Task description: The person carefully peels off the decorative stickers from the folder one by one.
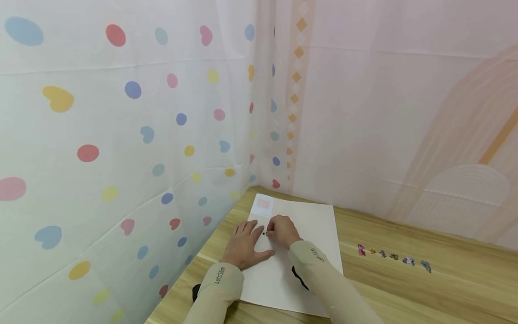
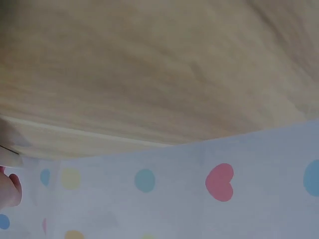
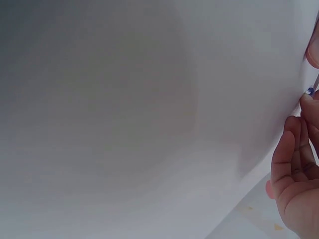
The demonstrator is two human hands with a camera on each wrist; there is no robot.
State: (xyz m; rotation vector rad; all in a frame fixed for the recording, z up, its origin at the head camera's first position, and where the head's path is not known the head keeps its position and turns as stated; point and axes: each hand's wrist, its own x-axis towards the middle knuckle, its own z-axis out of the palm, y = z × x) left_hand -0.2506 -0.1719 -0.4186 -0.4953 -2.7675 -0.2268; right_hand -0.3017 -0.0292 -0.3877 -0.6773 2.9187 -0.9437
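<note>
A large white sheet of paper (image 1: pixel 299 216) lies on the wooden table. Spread over its left side is my left hand (image 1: pixel 244 247), palm down with straight fingers. Beside it, my right hand (image 1: pixel 283 231) has curled fingers, the thumb and forefinger pinching a tiny dark piece (image 1: pixel 264 233) close over the paper. In the right wrist view this piece (image 3: pixel 310 91) looks blue and shiny, just past the fingertips of the right hand (image 3: pixel 299 184); its exact kind I cannot tell. The left wrist view has only a fingertip (image 2: pixel 10 191) at its left edge.
Several small colourful figures, some butterfly-shaped, lie in a row to the right, among them a pink one (image 1: pixel 361 250) and a blue one (image 1: pixel 426 266). A pale label (image 1: pixel 263 204) marks the paper's far left corner. Patterned curtains (image 1: pixel 133 126) border the table (image 1: pixel 388 288).
</note>
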